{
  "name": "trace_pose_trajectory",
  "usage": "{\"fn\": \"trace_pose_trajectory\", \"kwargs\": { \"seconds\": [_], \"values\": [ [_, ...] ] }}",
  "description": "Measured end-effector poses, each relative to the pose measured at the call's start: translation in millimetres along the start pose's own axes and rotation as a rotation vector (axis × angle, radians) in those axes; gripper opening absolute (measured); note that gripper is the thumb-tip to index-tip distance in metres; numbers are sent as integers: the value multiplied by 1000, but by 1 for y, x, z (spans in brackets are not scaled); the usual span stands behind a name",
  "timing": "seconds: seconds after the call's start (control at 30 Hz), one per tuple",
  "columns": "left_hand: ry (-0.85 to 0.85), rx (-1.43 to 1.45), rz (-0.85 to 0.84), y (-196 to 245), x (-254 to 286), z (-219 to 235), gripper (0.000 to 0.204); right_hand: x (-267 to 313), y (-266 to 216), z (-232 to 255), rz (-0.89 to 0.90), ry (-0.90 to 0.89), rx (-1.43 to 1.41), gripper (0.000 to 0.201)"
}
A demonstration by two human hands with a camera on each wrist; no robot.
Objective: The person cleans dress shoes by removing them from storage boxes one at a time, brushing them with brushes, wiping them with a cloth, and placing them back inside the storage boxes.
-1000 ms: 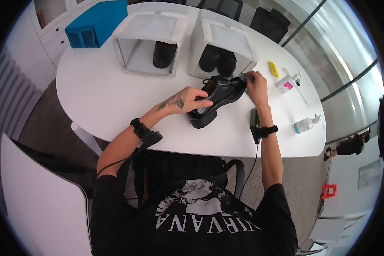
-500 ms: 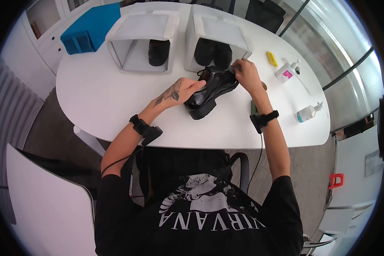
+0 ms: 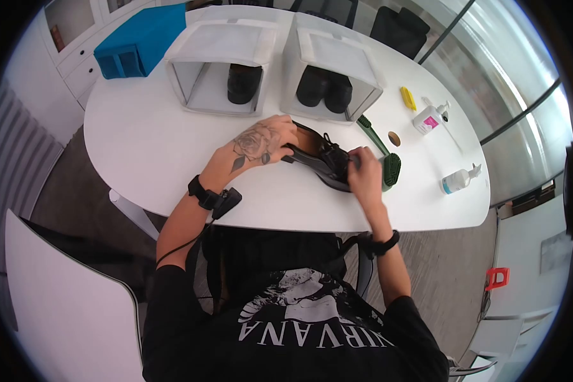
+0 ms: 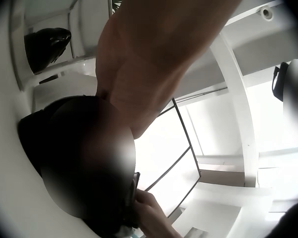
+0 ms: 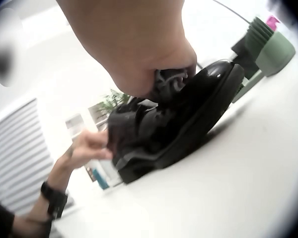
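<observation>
A black lace-up shoe point(image 3: 313, 160) lies over the white table point(image 3: 172, 159), its toe pointing to the near right and its laces upward. My left hand point(image 3: 264, 141) grips it at the heel, fingers at the opening. In the left wrist view the dark shoe point(image 4: 79, 153) fills the lower left, blurred. My right hand point(image 3: 365, 175) is at the toe end. The right wrist view shows it holding a crumpled dark grey cloth point(image 5: 170, 85) against the top of the shoe. Just right of that hand lies a green brush point(image 3: 391, 170).
Two white open-fronted boxes point(image 3: 223, 38) point(image 3: 340, 54) with black shoes point(image 3: 243, 84) inside stand at the back. A blue case point(image 3: 140, 41) sits at the far left. Toward the right are a yellow object point(image 3: 407, 98), a pump bottle point(image 3: 430, 119) and a spray bottle point(image 3: 458, 181).
The shoe has turned: its heel has swung away from me and its toe nearer. My right hand has come toward me with the cloth, and the green brush shows more fully.
</observation>
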State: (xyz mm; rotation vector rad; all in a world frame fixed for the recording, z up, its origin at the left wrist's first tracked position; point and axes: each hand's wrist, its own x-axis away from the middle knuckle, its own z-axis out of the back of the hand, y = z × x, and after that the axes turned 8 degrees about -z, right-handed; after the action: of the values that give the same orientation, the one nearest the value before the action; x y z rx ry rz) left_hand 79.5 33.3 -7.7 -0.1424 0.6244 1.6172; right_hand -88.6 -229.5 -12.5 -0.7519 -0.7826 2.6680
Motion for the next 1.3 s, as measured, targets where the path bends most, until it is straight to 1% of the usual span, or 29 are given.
{"fn": "trace_pose_trajectory", "kwargs": {
  "seconds": [0.03, 0.1, 0.13, 0.17, 0.2, 0.23, 0.27, 0.3, 0.37, 0.4, 0.47, 0.5, 0.57, 0.63, 0.7, 0.73, 0.77, 0.8, 0.83, 0.9, 0.93, 0.97, 1.0, 1.07, 1.1, 1.17, 1.2, 1.27, 1.3],
  "values": [
    [-9, 5, -5, 6, -5, 3, 24, 14, -19, 4, 12, 10, 37, 15],
    [51, 21, 9, 15, -15, 5, 35, 26, -29, 7, -37, -25, -41, 20],
    [131, 6, -59, 13, -16, 2, 41, 28, -31, 9, -53, -84, -67, 20],
    [110, 0, -80, 17, -19, 2, 41, 29, -33, 12, -67, -135, -95, 20],
    [79, 133, 39, 29, -21, 5, 40, 31, -34, 17, -79, -106, -105, 20],
    [47, 256, 158, 38, -25, 8, 38, 33, -34, 21, -105, -163, -139, 20],
    [93, 279, 113, 34, -25, 4, 37, 32, -39, 22, -121, -216, -184, 21],
    [157, 282, 193, 42, -27, 2, 32, 31, -51, 30, -217, -289, -174, 24],
    [75, 46, 345, 64, -38, 5, 41, 34, -50, 26, -179, -286, -225, 22],
    [32, -104, 344, 69, -42, -1, 50, 34, -46, 22, -187, -266, -238, 22],
    [32, -173, 300, 65, -52, -18, 51, 34, -35, 16, 94, -139, -165, 19],
    [40, -232, 279, 63, -51, -29, 52, 36, -32, 20, 76, -136, -173, 19],
    [52, -177, 299, 56, -52, -35, 52, 29, -27, 34, 21, -319, -161, 15],
    [74, -136, 355, 57, -52, -36, 49, 33, -14, 46, 68, -340, -140, 14],
    [86, -107, 341, 60, -54, -32, 47, 43, -8, 59, 137, -346, -112, 13],
    [104, -77, 330, 62, -54, -32, 45, 44, -9, 63, 130, -348, -110, 13],
    [95, -70, 325, 60, -53, -37, 45, 45, -11, 67, 133, -395, -102, 13],
    [145, -66, 292, 55, -53, -42, 43, 46, -12, 69, 133, -435, -96, 13],
    [194, -65, 256, 52, -54, -44, 42, 43, -11, 64, 119, -424, -100, 13],
    [148, -66, 234, 51, -56, -41, 42, 32, -10, 42, 225, -322, -81, 10],
    [79, -71, 263, 53, -58, -37, 41, 25, -10, 30, 277, -268, -92, 9],
    [12, -81, 292, 54, -61, -32, 40, 24, -5, 26, 265, -245, -105, 9],
    [1, -97, 274, 51, -64, -29, 40, 21, -2, 24, 257, -267, -137, 8],
    [-122, 69, 331, 43, -68, -24, 34, 20, -1, 26, 257, -281, -168, 8],
    [-127, 66, 328, 43, -69, -22, 34, 31, -1, 29, 249, -277, -182, 8],
    [-126, 547, 340, 40, -78, -17, 31, 48, -9, 44, 218, -320, -250, 9],
    [-116, 547, 339, 38, -83, -16, 31, 55, -14, 53, 215, -374, -265, 9],
    [-124, 614, 147, 34, -91, -18, 34, 64, -25, 62, 207, -433, -282, 10],
    [-131, 622, 151, 35, -96, -20, 34, 69, -31, 62, 228, -473, -294, 11]
  ]
}}
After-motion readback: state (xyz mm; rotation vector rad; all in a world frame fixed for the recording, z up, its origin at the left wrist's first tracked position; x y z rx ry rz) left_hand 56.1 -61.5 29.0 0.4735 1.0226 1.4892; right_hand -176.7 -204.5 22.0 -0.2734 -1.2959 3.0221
